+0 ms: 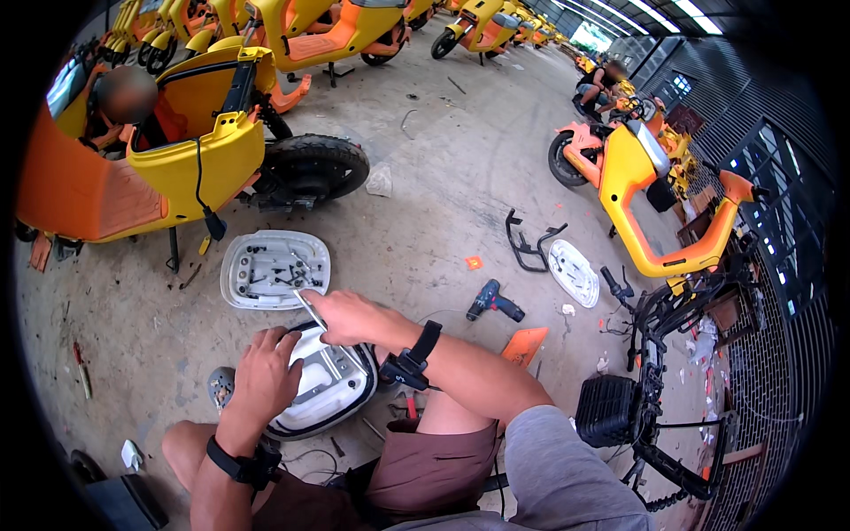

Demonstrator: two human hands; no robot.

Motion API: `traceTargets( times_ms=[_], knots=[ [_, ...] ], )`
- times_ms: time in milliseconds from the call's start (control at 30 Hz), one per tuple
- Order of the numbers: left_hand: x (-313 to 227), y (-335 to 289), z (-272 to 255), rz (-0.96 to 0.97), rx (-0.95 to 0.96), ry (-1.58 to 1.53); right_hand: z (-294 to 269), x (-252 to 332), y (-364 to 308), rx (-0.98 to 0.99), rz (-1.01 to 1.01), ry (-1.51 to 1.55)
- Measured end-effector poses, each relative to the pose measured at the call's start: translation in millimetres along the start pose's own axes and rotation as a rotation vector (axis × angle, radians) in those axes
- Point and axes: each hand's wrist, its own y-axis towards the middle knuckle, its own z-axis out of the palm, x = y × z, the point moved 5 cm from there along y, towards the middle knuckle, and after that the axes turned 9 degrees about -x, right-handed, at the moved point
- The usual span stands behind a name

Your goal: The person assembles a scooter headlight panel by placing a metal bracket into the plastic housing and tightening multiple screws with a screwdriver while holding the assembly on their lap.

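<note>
My right hand (pixel 347 318) is closed around a slim silver metal tool (pixel 310 310), which points up and left. Its tip reaches the near rim of a white tray (pixel 228 281) on the floor, where several dark screws and small metal parts lie. Directly below is a white shell with a black rim (pixel 341 400), set between my legs, with a silver metal bracket (pixel 335 365) inside it. My left hand (pixel 267 376) grips the shell's left edge, fingers bent over the rim; part of that edge is hidden beneath it.
A cordless drill (pixel 494 303), an orange plate (pixel 524 345), a black frame (pixel 529 248) and another white shell (pixel 574 274) lie to the right. Yellow-orange scooters (pixel 190 173) stand left and behind; a stripped scooter (pixel 651 372) is at right. A person (pixel 598 88) crouches far back.
</note>
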Motion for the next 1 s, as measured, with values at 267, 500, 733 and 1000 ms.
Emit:
traceTargets(
  times_ms=[267, 500, 733, 1000],
  knots=[
    [1.2, -1.1, 2.7, -0.013, 0.036, 0.008, 2.8, -9.3, -0.2, 0.088, -0.067, -0.001],
    [3.0, -2.0, 5.4, -0.022, 0.078, 0.009, -1.5, -4.0, -3.8, 0.205, -0.07, -0.213],
    [2.5, -1.5, 4.4, -0.037, 0.07, -0.013, -17.5, 8.9, -8.5, 0.135, -0.06, -0.311],
    [-0.8, -3.1, 3.9, 0.015, 0.045, -0.018, 2.9, -2.6, -0.3, 0.233, 0.145, -0.226]
  ],
)
